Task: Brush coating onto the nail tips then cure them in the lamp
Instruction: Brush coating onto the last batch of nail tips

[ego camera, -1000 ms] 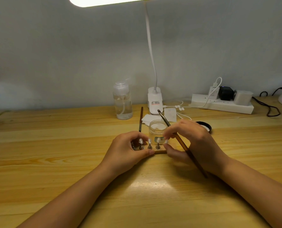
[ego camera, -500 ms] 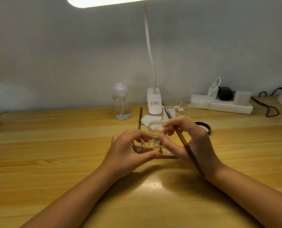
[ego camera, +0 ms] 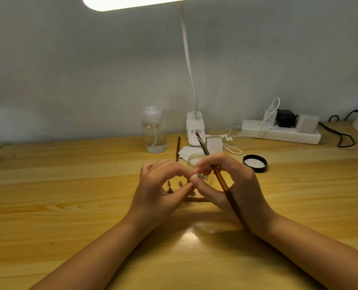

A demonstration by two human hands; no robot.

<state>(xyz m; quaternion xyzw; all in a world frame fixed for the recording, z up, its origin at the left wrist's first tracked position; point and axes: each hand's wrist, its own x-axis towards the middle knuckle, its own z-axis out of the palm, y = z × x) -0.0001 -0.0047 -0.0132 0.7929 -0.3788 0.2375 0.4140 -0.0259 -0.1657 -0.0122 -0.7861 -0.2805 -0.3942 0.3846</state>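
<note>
Two hands meet over a row of nail tips on a wooden desk.

Left hand (ego camera: 159,185) curls with thumb and forefinger closing on a small white nail tip (ego camera: 195,175), which the right hand (ego camera: 232,183) also pinches while gripping an amber-handled brush (ego camera: 222,181), bristle end pointing up and away. Under the fingers, more nail tips (ego camera: 169,183) stand on a holder strip (ego camera: 195,199). Just behind the fingertips sits an open clear jar (ego camera: 192,160); its black lid (ego camera: 255,163) lies right of the right hand. Farther back: a second brush (ego camera: 178,148), white wipes (ego camera: 187,151), pump bottle (ego camera: 154,130), desk lamp base (ego camera: 195,128), power strip (ego camera: 280,131).
</note>
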